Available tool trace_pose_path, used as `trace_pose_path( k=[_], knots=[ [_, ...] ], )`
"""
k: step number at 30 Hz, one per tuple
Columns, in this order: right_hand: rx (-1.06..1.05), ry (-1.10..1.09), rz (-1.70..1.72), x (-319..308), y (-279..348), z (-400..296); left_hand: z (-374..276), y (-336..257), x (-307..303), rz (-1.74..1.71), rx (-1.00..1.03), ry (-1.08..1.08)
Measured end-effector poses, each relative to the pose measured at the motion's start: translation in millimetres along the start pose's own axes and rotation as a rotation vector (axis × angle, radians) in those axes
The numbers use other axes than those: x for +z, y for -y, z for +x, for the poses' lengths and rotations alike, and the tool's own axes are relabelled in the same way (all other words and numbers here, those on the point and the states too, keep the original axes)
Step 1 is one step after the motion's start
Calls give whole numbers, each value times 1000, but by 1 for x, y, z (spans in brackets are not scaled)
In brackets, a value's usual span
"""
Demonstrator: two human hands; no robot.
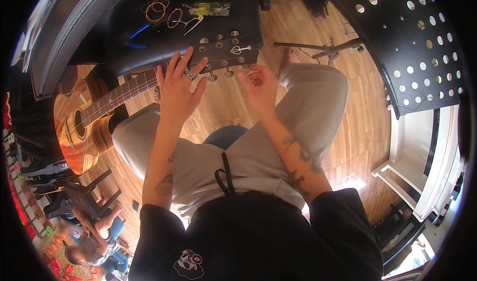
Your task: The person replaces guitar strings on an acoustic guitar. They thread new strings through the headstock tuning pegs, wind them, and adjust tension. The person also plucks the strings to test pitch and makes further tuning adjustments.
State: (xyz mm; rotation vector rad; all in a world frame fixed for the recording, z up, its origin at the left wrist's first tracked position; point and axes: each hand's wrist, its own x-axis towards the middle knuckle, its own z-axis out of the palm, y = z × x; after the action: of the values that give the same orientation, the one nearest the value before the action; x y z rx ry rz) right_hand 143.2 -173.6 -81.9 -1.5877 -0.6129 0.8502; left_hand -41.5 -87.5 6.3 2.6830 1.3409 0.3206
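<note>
An acoustic guitar [67,111] extends from the left, its dark headstock [222,53] over a black padded bench [126,16]. My left hand [180,82] lies over the upper neck near the nut, fingers spread, with a ring on one finger. My right hand [260,85] has its thumb and fingertips at a metal tuning peg [244,69] on the near side, by the headstock's end. Coiled bronze-coloured strings [158,9], a clear packet with yellow contents [210,9], a metal hand tool [193,23] and a blue-handled tool [139,32] lie on the bench.
At the right stands a perforated black music stand [421,76]; tripod legs [329,49] reach over the wooden floor [212,109]. White furniture [402,169] is at far right. A dark stool [84,197] and seated people [93,245] are at lower left.
</note>
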Motion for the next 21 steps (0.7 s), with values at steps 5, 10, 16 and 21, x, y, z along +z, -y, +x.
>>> trace_pose_path(
  k=[5,10,16,21],
  knots=[
    [-98,65,-165,-2,-15,3,0,0,0,2,-2,0],
    [164,66,43,-2,-4,1,0,1,1,-8,-1,-4],
    [-147,21,-187,-2,-3,0,0,1,1,-9,-3,-3],
    [508,313,369,-11,11,5,0,0,1,-5,-11,9]
  ],
)
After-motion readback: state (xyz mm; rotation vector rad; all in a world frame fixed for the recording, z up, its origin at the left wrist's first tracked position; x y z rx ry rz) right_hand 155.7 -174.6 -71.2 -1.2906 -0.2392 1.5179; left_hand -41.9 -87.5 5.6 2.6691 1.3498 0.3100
